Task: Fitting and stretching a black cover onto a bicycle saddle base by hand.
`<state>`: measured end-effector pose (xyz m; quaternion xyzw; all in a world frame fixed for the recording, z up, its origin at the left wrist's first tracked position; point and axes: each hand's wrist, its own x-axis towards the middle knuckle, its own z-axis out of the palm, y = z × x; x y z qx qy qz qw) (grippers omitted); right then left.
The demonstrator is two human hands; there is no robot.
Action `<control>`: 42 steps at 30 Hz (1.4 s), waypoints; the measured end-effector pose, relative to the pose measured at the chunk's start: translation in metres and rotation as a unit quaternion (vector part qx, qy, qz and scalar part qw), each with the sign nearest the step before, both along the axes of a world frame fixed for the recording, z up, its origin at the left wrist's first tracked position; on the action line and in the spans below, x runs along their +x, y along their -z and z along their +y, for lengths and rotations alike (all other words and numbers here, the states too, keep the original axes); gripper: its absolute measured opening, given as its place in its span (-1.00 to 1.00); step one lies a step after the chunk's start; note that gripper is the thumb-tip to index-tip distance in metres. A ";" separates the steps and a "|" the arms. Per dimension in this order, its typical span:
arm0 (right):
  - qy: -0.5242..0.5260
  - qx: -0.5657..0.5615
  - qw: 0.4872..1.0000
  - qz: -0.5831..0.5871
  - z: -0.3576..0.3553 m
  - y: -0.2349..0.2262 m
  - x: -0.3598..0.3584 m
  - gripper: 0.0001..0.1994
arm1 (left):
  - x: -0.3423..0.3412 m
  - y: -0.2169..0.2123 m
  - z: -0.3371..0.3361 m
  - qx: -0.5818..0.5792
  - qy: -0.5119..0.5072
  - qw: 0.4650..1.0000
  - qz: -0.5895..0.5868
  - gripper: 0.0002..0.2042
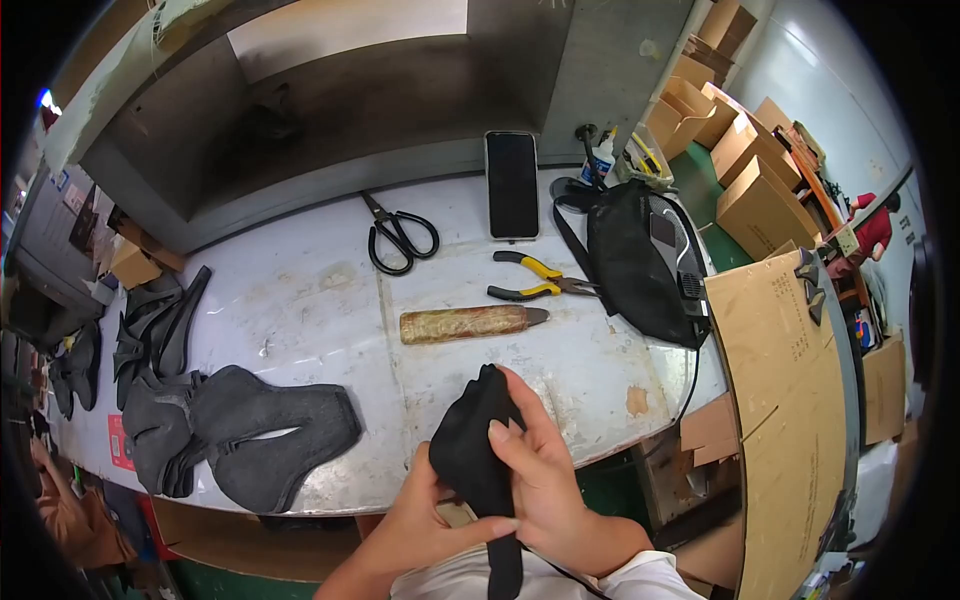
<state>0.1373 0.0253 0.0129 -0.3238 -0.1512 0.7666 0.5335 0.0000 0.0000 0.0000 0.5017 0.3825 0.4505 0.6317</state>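
A black fabric shoe upper [472, 440] is held upright between both hands at the table's front edge. My left hand [425, 520] grips its lower left side, the thumb laid across the front. Higher up on the right, my right hand [545, 465] presses its thumb against the piece with the fingers behind it. To the left lies a pile of dark grey shoe upper pieces [275, 405]. Beyond my hands are a tape-wrapped knife [462, 325], yellow-and-black pliers [540, 280] and black-handled scissors [400, 235].
The white table [300, 300] has a grey metal cabinet [330, 130] along its back. A smartphone [511, 187] and a black bag [640, 260] stand at the back right. Several cardboard boxes [765, 210] fill the right. Other people are at the far right and lower left.
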 end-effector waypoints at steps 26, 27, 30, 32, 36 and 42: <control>-0.424 0.259 0.868 -0.003 -0.015 0.012 0.018 -0.24 | -0.133 0.130 -0.234 -0.024 -0.500 0.730 0.466 -0.85; -0.400 0.229 0.887 0.013 -0.014 0.015 0.021 -0.25 | -0.148 0.146 -0.238 -0.136 -0.483 0.770 0.393 -0.83; -0.372 0.215 0.900 -0.068 -0.013 0.013 0.042 -0.37 | -0.151 0.164 -0.236 -0.178 -0.475 0.820 0.264 -0.80; -0.327 0.214 0.908 -0.148 -0.020 0.009 0.063 -0.52 | -0.134 0.135 -0.203 -0.237 -0.445 0.839 0.204 -0.77; -0.250 0.272 0.888 -0.275 -0.028 -0.005 0.131 -0.62 | -0.111 0.113 -0.162 -0.100 -0.321 0.892 0.300 -0.80; 0.119 0.140 0.867 -0.463 -0.042 0.000 0.305 -0.73 | -0.026 0.019 -0.091 0.254 -0.099 0.869 0.414 -0.68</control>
